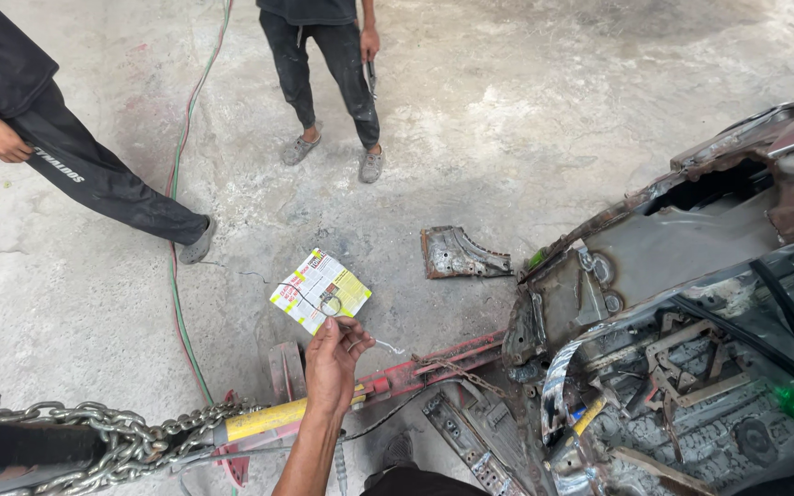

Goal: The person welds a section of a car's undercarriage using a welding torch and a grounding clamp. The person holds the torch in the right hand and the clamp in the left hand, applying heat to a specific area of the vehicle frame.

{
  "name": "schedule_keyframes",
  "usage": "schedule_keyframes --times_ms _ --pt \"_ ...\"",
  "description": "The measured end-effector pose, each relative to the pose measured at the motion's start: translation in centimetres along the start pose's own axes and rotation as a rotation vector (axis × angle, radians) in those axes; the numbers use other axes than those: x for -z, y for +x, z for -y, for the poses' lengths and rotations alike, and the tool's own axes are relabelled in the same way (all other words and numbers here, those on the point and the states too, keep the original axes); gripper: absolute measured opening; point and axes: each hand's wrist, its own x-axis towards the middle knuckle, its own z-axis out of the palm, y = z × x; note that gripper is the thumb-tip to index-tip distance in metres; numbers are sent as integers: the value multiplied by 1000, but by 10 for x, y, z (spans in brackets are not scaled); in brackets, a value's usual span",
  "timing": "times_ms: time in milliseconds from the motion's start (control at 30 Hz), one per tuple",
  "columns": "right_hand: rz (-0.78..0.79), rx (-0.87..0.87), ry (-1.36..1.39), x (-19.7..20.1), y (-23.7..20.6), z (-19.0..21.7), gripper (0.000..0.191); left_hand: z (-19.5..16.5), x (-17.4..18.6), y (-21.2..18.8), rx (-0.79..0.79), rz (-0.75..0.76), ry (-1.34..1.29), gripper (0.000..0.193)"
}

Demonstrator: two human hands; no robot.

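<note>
Holding up small yellow-and-white paper packet [321, 290], left hand [334, 360] fingers pinched on its corner; next likely calls for opening it.

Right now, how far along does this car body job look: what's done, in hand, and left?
Done, it seems: a rusty panel piece lies loose on the floor, and the chain is laid out. In hand: the left hand pinches a small printed packet. Left, probably: the car shell looks bare, rusty and torn.
</note>
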Motion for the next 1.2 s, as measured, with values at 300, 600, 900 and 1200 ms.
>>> schedule_keyframes --times_ms 300,600,900,1200 --pt "-4 27 -12 -3 26 -10 21 23 -4 -7 19 46 110 32" --pt "-200 180 -207 3 -26 -70 34 95 24 -25 87 227 745 28" --pt "-495 53 351 36 -86 -113 33 221 -90 -92 337 964 1205 21" --pt "-621 -157 830 81 -110 -213 32 419 -250 -160 239 1242 1392 13"
